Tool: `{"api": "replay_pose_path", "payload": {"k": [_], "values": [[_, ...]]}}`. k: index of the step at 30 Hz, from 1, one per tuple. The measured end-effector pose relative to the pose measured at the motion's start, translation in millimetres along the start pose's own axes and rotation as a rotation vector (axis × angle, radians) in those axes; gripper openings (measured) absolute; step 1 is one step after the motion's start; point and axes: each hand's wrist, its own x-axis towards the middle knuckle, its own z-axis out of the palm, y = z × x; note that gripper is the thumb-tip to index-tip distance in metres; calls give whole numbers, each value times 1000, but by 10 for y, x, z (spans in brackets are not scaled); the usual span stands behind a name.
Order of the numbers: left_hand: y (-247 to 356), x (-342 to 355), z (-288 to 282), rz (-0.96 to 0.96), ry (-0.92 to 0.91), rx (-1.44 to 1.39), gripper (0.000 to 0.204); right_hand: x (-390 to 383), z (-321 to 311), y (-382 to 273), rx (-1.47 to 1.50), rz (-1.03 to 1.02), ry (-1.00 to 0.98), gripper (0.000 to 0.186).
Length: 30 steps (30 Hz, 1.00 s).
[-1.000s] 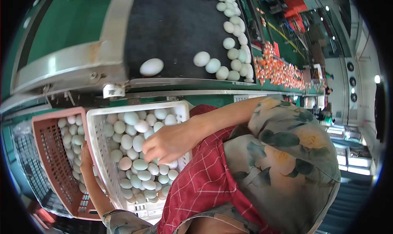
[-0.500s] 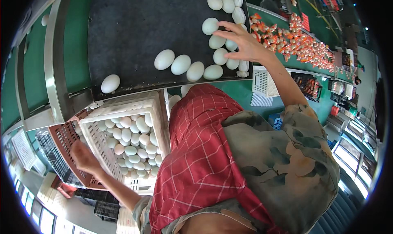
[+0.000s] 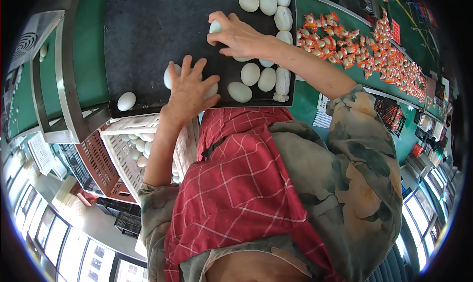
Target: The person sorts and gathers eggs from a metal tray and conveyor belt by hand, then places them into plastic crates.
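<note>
So one black counter [image 3: 148,45] is filling the middle, one white plastic crate [image 3: 117,151] of eggs sitting below it. Left hand [image 3: 188,90] is spreading wide open over at least two eggs [image 3: 170,76]; right hand [image 3: 240,38] is curling around one pale egg [image 3: 215,26]. Three unobstructed eggs [image 3: 250,74] are lying between the forearms, one lone egg [image 3: 126,101] resting far left.
</note>
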Motion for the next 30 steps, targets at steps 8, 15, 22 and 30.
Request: {"api": "replay_pose_path", "payload": {"k": [8, 15, 22, 30], "values": [[-491, -165, 86, -350, 170, 150, 48, -87, -317, 232, 285, -189, 48, 14], [-931, -327, 42, -516, 207, 11, 48, -509, -223, -101, 209, -89, -61, 55], [-1069, -205, -33, -465, 153, -5, 48, -492, -174, -139, -14, -197, -250, 53], [-1028, -236, 47, -540, 259, -210, 48, -410, -23, -120, -80, -278, -295, 43]]}}
